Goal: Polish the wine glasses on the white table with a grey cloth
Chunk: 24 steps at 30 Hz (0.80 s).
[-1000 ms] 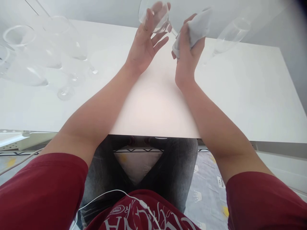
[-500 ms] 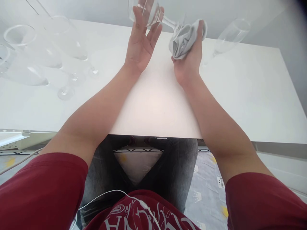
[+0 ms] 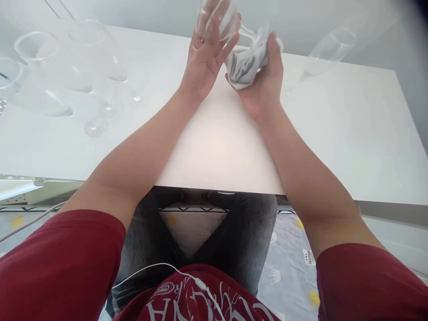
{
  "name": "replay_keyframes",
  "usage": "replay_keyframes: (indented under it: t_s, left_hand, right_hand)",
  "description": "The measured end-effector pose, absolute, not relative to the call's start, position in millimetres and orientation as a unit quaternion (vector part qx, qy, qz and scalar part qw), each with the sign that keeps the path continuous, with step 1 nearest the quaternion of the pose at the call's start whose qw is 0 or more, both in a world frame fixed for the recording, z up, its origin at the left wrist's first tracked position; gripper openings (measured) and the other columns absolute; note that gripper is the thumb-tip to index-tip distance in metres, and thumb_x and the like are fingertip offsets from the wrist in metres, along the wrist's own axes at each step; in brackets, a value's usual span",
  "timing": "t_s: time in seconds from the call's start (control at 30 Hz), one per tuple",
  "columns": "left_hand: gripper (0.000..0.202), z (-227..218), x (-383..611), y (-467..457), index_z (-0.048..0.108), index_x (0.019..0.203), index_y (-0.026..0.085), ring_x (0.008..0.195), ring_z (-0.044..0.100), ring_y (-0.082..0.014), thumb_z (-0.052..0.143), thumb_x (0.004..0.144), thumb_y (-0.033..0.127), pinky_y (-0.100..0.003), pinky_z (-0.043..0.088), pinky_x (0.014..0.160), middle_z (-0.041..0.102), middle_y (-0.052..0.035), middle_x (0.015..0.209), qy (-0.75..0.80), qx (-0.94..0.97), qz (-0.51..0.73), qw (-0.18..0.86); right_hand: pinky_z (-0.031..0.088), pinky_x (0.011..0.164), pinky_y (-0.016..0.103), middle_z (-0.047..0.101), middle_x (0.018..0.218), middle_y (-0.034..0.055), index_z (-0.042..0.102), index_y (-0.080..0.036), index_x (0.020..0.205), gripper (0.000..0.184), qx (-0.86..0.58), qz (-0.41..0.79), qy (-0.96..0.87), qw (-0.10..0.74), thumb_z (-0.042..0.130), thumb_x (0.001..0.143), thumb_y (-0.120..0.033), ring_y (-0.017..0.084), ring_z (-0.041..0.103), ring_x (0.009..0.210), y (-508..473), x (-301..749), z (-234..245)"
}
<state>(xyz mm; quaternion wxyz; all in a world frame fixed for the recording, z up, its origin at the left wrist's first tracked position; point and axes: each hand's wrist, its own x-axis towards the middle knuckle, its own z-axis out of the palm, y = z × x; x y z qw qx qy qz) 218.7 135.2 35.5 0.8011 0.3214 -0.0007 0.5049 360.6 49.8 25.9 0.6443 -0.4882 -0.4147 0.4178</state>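
My left hand holds the bowl of a clear champagne glass near the top of the view, its fingers curved behind the bowl. The glass lies tilted sideways, with its stem pointing right. Around the foot end of that glass is a crumpled light grey cloth. My right hand grips this cloth, thumb up along its right side. Most of the foot is covered by the cloth, and the right fingers are largely hidden behind it.
Several clear champagne glasses stand on the left of the white table, among them a near glass. A single champagne glass stands at the right, beyond my right hand. A white cable crosses my lap.
My left hand and the glass bowl have moved a little right. The cloth has shifted slightly left and down, so the hands are closer together.
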Motion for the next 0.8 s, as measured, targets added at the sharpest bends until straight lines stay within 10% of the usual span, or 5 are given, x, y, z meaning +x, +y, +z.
replay_keyframes:
  t_s: [0.17,0.33,0.8]
  left_hand:
    - [0.086,29,220,125,0.079,0.119,0.007,0.146,0.053,-0.033,-0.003,0.097,0.02,-0.042,0.056,0.084,0.065,-0.0094,0.133,-0.052,0.393,0.451,0.8]
    - [0.028,39,217,107,0.077,0.106,0.026,0.124,0.073,-0.0248,0.056,0.098,0.01,-0.038,0.062,0.096,0.075,0.0,0.126,0.061,0.463,0.463,0.754]
    - [0.025,25,228,117,0.067,0.11,0.026,0.1,0.078,-0.023,0.075,0.097,0.046,-0.039,0.064,0.094,0.071,-0.0023,0.128,0.133,0.512,0.452,0.718]
  right_hand:
    - [0.05,0.086,0.046,0.074,0.108,-0.0081,0.064,-0.044,0.085,0.019,-0.407,0.445,-0.401,0.689,0.061,0.082,-0.062,0.027,0.06,0.116,50,367,25]
    - [0.031,0.067,0.038,0.058,0.071,-0.0067,0.059,-0.037,0.088,0.054,-0.434,0.475,-0.343,0.685,0.059,0.075,-0.09,0.019,0.036,0.069,52,376,20]
    - [0.053,0.068,0.042,0.066,0.081,-0.0018,0.061,-0.043,0.099,0.046,-0.547,0.446,-0.365,0.607,0.065,0.081,-0.085,0.027,0.067,0.095,38,357,39]
